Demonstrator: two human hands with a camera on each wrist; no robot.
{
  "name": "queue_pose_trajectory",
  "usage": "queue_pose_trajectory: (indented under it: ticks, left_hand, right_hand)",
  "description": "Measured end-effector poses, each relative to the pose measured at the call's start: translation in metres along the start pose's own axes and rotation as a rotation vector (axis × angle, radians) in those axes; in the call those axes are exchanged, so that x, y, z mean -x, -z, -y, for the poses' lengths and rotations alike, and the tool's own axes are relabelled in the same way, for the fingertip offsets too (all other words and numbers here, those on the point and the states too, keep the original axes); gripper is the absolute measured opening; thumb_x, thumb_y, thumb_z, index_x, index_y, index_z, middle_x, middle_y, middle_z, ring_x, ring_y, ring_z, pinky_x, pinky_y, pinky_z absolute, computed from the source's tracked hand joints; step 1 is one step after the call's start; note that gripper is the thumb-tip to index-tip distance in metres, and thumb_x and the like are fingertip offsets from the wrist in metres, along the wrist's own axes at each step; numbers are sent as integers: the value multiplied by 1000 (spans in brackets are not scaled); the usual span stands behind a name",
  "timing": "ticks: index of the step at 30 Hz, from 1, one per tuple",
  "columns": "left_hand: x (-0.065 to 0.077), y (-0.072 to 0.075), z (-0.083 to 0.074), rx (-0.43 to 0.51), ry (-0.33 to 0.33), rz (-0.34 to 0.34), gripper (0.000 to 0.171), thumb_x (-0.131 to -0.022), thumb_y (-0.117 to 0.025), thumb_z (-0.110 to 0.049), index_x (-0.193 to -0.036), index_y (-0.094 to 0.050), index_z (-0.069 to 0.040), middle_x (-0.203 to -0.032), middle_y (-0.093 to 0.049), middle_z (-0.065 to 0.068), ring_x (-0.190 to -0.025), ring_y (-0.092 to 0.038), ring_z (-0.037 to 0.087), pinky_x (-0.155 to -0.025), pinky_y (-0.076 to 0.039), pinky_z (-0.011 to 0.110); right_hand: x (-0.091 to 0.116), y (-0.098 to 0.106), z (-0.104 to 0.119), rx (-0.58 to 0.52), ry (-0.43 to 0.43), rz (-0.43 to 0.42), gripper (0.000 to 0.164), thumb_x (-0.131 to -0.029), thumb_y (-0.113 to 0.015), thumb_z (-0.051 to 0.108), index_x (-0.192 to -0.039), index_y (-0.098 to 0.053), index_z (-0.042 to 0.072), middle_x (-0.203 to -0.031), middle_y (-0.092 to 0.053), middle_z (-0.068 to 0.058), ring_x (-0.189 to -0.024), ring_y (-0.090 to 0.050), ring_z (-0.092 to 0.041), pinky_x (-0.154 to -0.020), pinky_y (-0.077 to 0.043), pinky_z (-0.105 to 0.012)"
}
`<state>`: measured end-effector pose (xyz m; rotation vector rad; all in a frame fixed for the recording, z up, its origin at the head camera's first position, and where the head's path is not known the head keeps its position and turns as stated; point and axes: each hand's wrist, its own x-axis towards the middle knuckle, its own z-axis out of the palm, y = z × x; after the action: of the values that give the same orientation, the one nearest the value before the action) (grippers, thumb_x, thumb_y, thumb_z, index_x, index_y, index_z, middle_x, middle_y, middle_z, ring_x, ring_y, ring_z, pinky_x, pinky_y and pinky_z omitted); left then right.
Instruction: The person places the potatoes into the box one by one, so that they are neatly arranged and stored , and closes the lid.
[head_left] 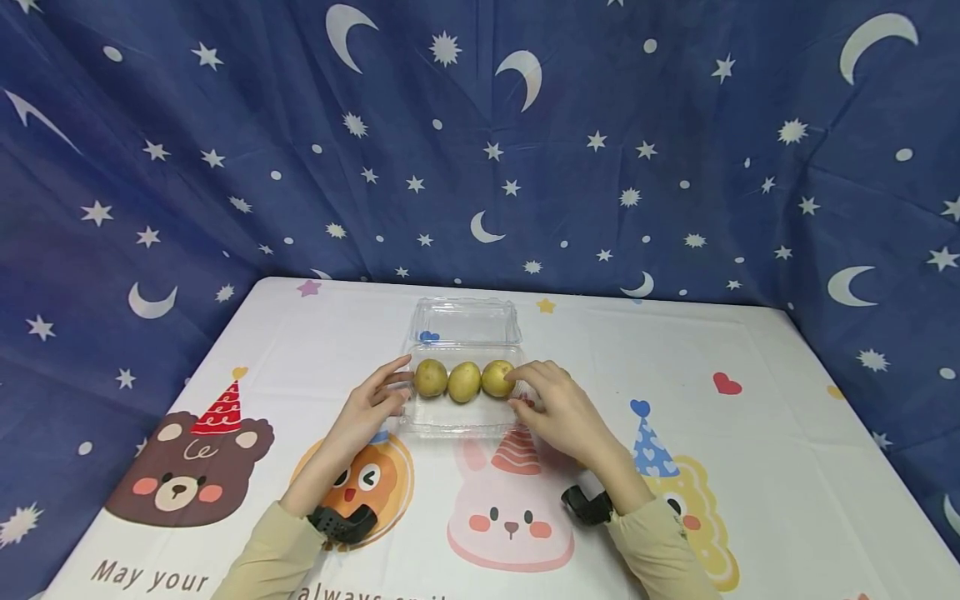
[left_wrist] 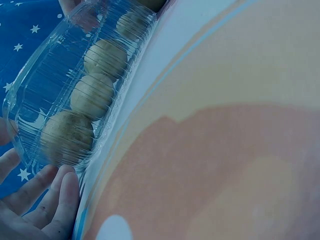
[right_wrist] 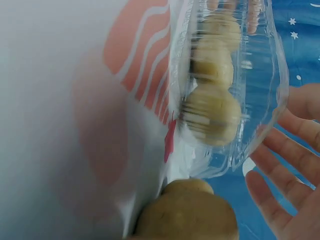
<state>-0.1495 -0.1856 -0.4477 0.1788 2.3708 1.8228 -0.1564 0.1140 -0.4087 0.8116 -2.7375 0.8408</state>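
Note:
A clear plastic clamshell box (head_left: pixel 465 421) stands on the table with its lid (head_left: pixel 465 321) folded back. Three yellow-brown potatoes (head_left: pixel 464 382) lie in a row in its base. At the box's left end is my left hand (head_left: pixel 369 408), its fingertips against the end wall in the left wrist view. My right hand (head_left: pixel 558 408) is at the right end, with loosely extended fingers (right_wrist: pixel 285 165) by the rim. Outside the box, another potato (right_wrist: pixel 187 215) shows in the right wrist view; the right forearm mostly hides it in the head view.
A white tablecloth (head_left: pixel 300 333) with printed cartoon animals covers the table. Behind it hangs a blue curtain (head_left: pixel 570 192) with moons and stars. Black straps with small cameras (head_left: pixel 345 523) sit on both wrists.

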Motion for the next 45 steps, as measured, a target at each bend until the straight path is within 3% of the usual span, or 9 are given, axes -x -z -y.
queue_pose_trajectory:
  ticks: [4, 10, 21, 28, 37, 45]
  left_hand:
    - [0, 0, 0, -6, -7, -1, 52, -99, -52, -17, -148, -37, -21, -140, -50, 20, -123, -54, 36, -83, -52, 23]
    - [-1, 0, 1, -4, -9, -8, 52, -99, -53, -16, -148, -37, -19, -140, -50, 21, -122, -55, 37, -80, -52, 20]
    - [-1, 0, 1, -7, -7, -7, 52, -99, -53, -16, -148, -37, -18, -140, -50, 21, -122, -55, 37, -82, -52, 23]
    - [-1, 0, 2, 1, -8, -6, 53, -99, -53, -16, -149, -36, -17, -140, -49, 21, -123, -54, 37, -81, -52, 21]
    - [-1, 0, 2, 0, -9, -5, 53, -99, -53, -16, -149, -36, -16, -140, -49, 21, -123, -54, 38, -80, -52, 20]
    - [-1, 0, 2, 0, -13, -2, 53, -99, -53, -16, -149, -36, -15, -140, -49, 22, -123, -54, 39, -80, -52, 20]
  right_hand:
    - [7, 4, -4, -36, 3, -21, 27, -87, -70, 19, -113, -66, 15, -109, -68, 0, -89, -57, -18, -75, -49, -31]
    - [15, 9, -11, -22, 35, -44, 25, -87, -69, 16, -111, -66, 13, -106, -67, 0, -91, -57, -19, -78, -49, -31]
    - [33, 18, -20, 33, 9, -70, 27, -85, -71, 16, -111, -67, 16, -110, -67, 2, -102, -58, -14, -87, -50, -36]
    - [42, 27, -22, 22, 2, -53, 28, -86, -71, 16, -113, -66, 16, -105, -66, 4, -93, -55, -12, -74, -52, -28]
    - [56, 33, -29, 94, 45, -87, 29, -83, -73, 15, -111, -65, 13, -109, -66, 4, -101, -57, -12, -85, -50, -33]
    - [70, 33, -34, 120, 31, -104, 32, -80, -77, 18, -109, -65, 14, -107, -65, 6, -102, -58, -12, -89, -47, -33]
